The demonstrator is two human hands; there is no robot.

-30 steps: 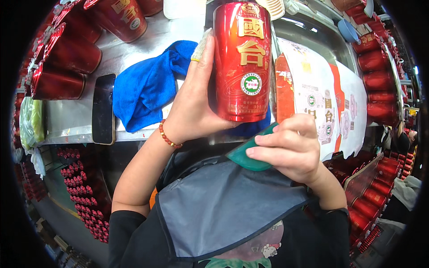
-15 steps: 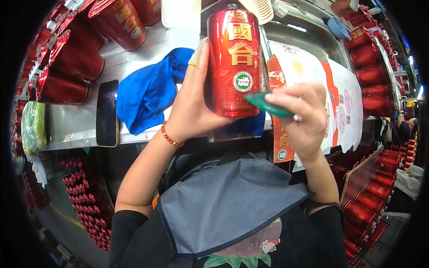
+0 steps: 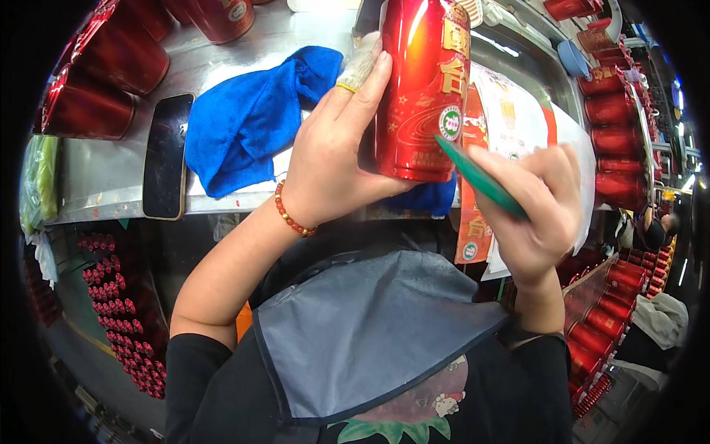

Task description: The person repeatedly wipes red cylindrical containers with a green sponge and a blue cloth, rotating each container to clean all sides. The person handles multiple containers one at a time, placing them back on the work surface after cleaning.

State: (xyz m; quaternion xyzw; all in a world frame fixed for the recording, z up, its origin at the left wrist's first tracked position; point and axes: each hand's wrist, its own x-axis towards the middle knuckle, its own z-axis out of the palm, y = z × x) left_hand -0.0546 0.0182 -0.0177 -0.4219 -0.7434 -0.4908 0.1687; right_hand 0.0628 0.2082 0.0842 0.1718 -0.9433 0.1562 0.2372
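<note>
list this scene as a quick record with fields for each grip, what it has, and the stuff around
left grip: holding red bottle, thumb along its base
right grip: holding green scraper
scraper tip: at the bottle's lower right; contact unclear
left of bottle: blue cloth, then phone
right of bottle: printed sheets
left wrist: beaded bracelet

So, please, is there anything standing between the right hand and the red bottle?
Only the green scraper that the right hand itself holds: its tip is at the lower right of the red bottle, touching or not I cannot tell. Nothing else visible is between them; the printed sheets show behind the hand.
</note>
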